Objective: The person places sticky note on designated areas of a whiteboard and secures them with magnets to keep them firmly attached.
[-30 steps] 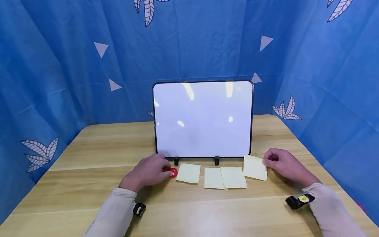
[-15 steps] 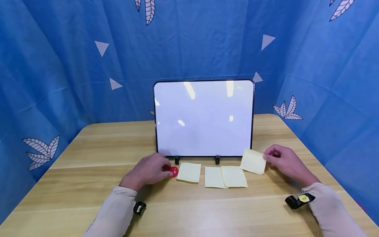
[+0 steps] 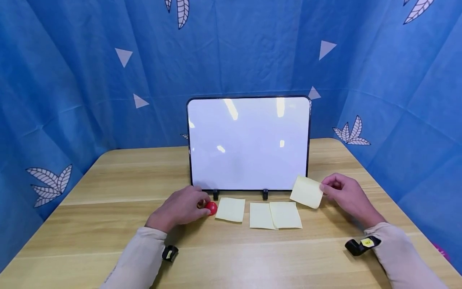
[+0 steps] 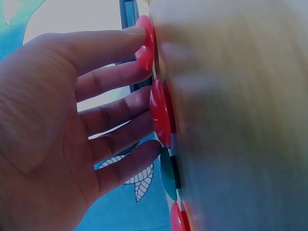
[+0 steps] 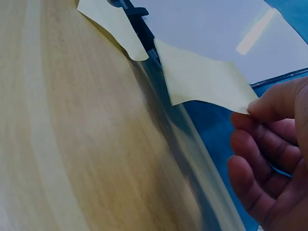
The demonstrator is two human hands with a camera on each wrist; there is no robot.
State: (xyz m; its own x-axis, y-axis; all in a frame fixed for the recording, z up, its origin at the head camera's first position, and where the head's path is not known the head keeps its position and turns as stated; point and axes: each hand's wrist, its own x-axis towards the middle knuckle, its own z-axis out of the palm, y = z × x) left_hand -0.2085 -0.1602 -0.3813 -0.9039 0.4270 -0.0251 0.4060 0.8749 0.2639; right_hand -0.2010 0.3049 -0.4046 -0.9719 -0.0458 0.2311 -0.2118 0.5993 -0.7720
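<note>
My left hand (image 3: 182, 206) rests low at the whiteboard's left foot, its thumb and forefinger pinching a round red magnet (image 4: 146, 44) on the table. Under its other fingers the left wrist view shows a second red magnet (image 4: 161, 113), a green magnet (image 4: 167, 173) and part of another red one (image 4: 178, 217); the head view hides these. At the right, my right hand (image 3: 351, 200) pinches a pale yellow sticky note (image 3: 306, 192) by its right edge. That note is lifted and tilted, in front of the whiteboard's lower right corner. The whiteboard (image 3: 249, 144) stands upright on black feet.
On the table lie a single sticky note (image 3: 231, 209) next to the red magnet and two overlapping ones, a left note (image 3: 260, 216) and a right note (image 3: 286, 215). A blue patterned curtain (image 3: 231, 48) encloses the wooden table (image 3: 238, 261) at the back and sides.
My right hand has raised its sticky note off the table and shifted it slightly up and left, tilting it toward the whiteboard. The left hand has stayed at the magnet.
</note>
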